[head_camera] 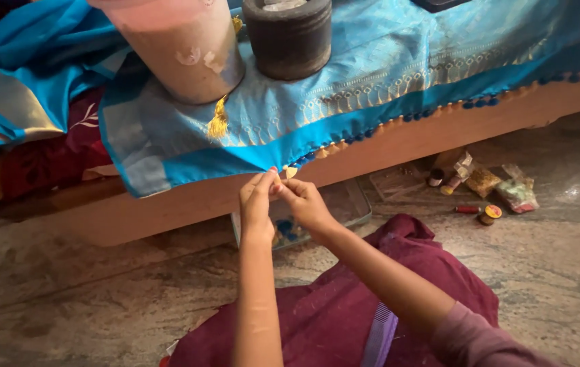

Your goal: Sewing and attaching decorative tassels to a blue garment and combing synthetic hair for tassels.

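A bright blue cloth (385, 75) with a gold pattern, draped over a low wooden bench (188, 204). Along its hanging edge, a row of little blue and gold tassel balls (399, 122).

Right at that edge, in the middle of the view, two hands close together. Left hand (257, 204) with fingers pinched shut on the cloth edge. Right hand (305, 202) just beside it, fingers closed on a tiny pale tassel (291, 172) (too small to see how it is joined to the cloth). Fingertips almost touching each other.

Higher on the cloth, one yellow tassel (219, 122) hanging loose. Above it, two heavy things standing on the cloth: a big pale round pot (181, 47) and a dark round stone (288, 34) next to it.

Under the bench, behind the hands, a flat clear tray (348, 204) with small blue bits inside. Off to the right on the stone floor (100, 292), a spool of thread (490, 214), a small red stick (468, 209) and some little packets (517, 194). Down low, a dark red skirt (344, 312) over the knees.
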